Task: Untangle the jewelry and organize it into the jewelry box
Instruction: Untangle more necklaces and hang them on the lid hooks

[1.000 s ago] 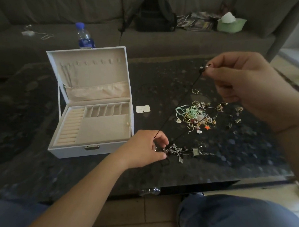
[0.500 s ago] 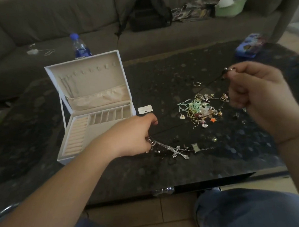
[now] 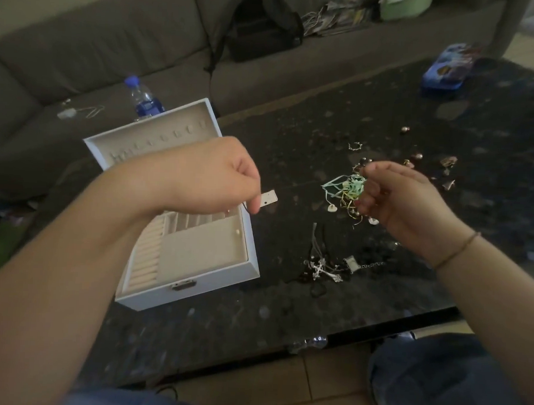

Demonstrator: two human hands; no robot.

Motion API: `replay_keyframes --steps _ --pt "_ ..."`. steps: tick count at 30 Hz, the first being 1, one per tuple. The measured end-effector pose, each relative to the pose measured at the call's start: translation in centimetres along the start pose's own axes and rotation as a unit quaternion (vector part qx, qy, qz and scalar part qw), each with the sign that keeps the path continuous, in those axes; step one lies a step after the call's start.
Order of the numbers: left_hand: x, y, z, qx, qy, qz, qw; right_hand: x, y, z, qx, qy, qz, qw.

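With the jewelry box (image 3: 196,254) open on the dark counter (image 3: 285,310), left hand (image 3: 212,175) hovers over its back compartments, fingers curled, pinching a thin black cord (image 3: 245,205). Right of the box: small white card (image 3: 269,198), silver necklace tangle (image 3: 324,269), green-yellow jewelry tangle (image 3: 346,187). Right hand (image 3: 400,202) sits over that tangle, fingers curled; can't tell if it holds anything. Water bottle (image 3: 143,99) behind the box.

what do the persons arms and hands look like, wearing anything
Both forearms are bare, with no sleeves in view. The right wrist wears a thin bracelet. The left hand and right hand show no gloves; no rings can be made out.
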State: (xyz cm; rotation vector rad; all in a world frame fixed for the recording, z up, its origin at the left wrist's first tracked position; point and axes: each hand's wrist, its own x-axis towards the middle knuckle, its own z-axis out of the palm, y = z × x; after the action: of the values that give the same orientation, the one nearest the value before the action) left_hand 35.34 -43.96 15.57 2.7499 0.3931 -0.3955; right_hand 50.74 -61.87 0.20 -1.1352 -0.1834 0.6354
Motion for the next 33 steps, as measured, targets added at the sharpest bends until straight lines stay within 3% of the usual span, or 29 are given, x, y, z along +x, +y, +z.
replay_keyframes --steps 5,10,14,17,20,22,26,29,33 --pt "0.8 -1.1 1.5 0.084 -0.018 -0.033 0.996 0.9 0.2 0.3 0.006 0.017 0.012 1.0" --pt "0.5 -1.3 2.0 -0.061 -0.008 -0.01 0.998 1.2 1.2 0.0 -0.148 0.036 0.061 0.986" --pt "0.4 -1.1 2.1 -0.127 0.018 0.004 0.992 0.2 1.3 0.7 -0.105 0.011 0.088 0.99" --pt "0.4 -1.0 2.1 -0.141 0.019 0.002 0.99 -0.7 2.5 1.4 -0.132 0.097 0.017 0.986" --pt "0.5 -1.1 2.3 -0.145 0.017 0.0 0.989 -3.2 4.9 2.1 -0.319 0.125 -0.113 0.933" --pt "0.4 -1.1 2.5 -0.145 0.016 -0.002 0.989 -5.1 6.0 2.5 -0.425 0.064 -0.118 0.895" --pt "0.2 -1.3 2.6 -0.149 0.012 -0.003 0.989 -6.2 7.2 2.8 -0.635 -0.045 -0.108 0.763" --pt "-0.2 -1.5 2.6 -0.15 0.014 -0.002 0.989 -5.9 7.7 3.1 -0.656 -0.059 -0.131 0.741" --pt "-0.9 -1.8 2.2 -0.137 0.017 0.001 0.99 -5.1 7.8 3.1 -0.65 -0.016 -0.151 0.744"
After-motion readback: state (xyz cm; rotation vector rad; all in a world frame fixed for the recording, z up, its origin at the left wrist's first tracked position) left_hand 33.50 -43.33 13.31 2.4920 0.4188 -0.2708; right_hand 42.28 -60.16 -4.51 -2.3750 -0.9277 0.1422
